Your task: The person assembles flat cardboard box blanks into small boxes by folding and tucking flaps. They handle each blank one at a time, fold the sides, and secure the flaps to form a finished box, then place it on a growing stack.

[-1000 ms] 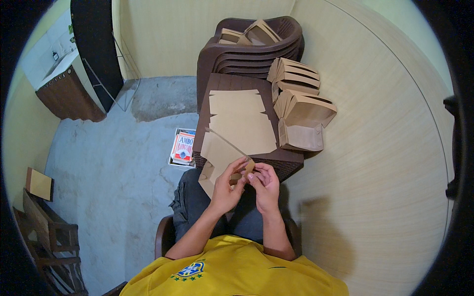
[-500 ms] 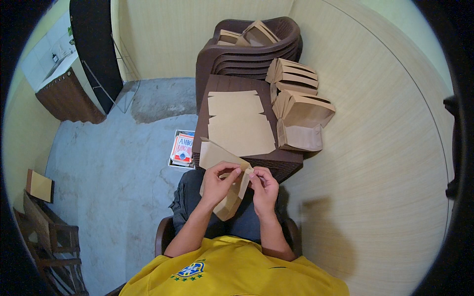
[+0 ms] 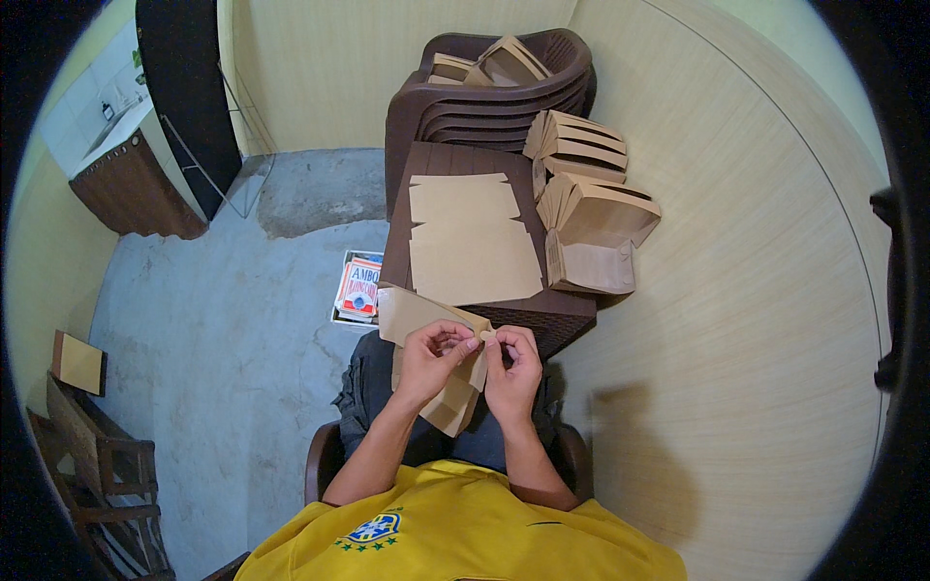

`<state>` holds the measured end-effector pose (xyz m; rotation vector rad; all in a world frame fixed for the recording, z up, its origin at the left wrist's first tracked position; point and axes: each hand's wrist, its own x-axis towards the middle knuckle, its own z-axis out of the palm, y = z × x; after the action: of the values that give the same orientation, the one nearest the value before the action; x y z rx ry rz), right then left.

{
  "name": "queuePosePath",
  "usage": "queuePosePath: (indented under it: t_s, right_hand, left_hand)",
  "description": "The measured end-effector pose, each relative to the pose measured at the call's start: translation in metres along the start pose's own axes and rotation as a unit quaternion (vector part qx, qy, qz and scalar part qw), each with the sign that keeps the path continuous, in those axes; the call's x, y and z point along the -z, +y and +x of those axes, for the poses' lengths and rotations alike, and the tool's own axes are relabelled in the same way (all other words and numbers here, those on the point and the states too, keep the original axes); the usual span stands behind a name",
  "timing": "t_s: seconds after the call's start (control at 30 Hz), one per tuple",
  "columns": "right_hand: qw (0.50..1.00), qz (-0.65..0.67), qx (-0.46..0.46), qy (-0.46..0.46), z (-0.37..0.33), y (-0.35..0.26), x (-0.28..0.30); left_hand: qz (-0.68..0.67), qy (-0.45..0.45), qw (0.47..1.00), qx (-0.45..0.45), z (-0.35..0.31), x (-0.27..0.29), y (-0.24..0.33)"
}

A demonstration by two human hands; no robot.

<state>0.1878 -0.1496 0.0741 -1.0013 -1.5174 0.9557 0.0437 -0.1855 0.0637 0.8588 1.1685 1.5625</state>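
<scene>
A partly folded brown cardboard box (image 3: 453, 407) rests over my lap, its lid panel (image 3: 412, 315) tilted up toward the table. My left hand (image 3: 436, 356) pinches the box near its right corner, thumb and fingers pressed together. Right beside it, my right hand (image 3: 511, 366) grips a small tab at the same corner between thumb and fingers. The two thumbs almost meet there. Just beyond, flat cardboard blanks (image 3: 475, 257) lie on the brown table (image 3: 395, 247), with notched edges.
Nested folded boxes (image 3: 591, 237) stand at the table's right, by the wall. Behind the table is a stack of brown plastic chairs (image 3: 484, 121) with more boxes (image 3: 509, 63) on top. A white box of printed packs (image 3: 358, 289) sits on the floor at left.
The lid panel has swung left and lies flatter, showing more of its surface. Both hands stay at the corner, the right one shifted slightly left.
</scene>
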Motion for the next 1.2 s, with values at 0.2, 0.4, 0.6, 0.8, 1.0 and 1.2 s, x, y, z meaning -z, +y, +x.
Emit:
queuePosePath:
  t_s: [0.2,0.4,0.6,0.8,1.0,1.2]
  right_hand:
    - [0.999,-0.033,0.029,-0.004,0.001,-0.002,0.0]
    - [0.995,-0.083,0.063,0.0,0.0,-0.011,0.0]
    - [0.994,-0.081,0.073,0.011,0.0,-0.014,-0.001]
    - [0.995,-0.075,0.068,-0.019,0.001,-0.016,0.003]
    - [0.993,-0.083,0.074,-0.028,0.001,-0.021,0.004]
    - [0.99,-0.105,0.08,-0.052,0.005,-0.021,0.007]
  left_hand:
    - [-0.038,0.016,0.999,0.012,-0.002,-0.003,-0.001]
    - [0.0,-0.008,1.0,0.005,-0.003,0.0,-0.002]
    - [0.037,-0.018,0.999,0.012,-0.002,0.002,-0.001]
    - [-0.016,-0.024,0.998,0.056,-0.001,0.003,0.002]
    - [-0.015,-0.033,0.997,0.066,-0.002,0.005,0.005]
    - [0.03,-0.02,0.999,0.02,-0.002,0.006,0.004]
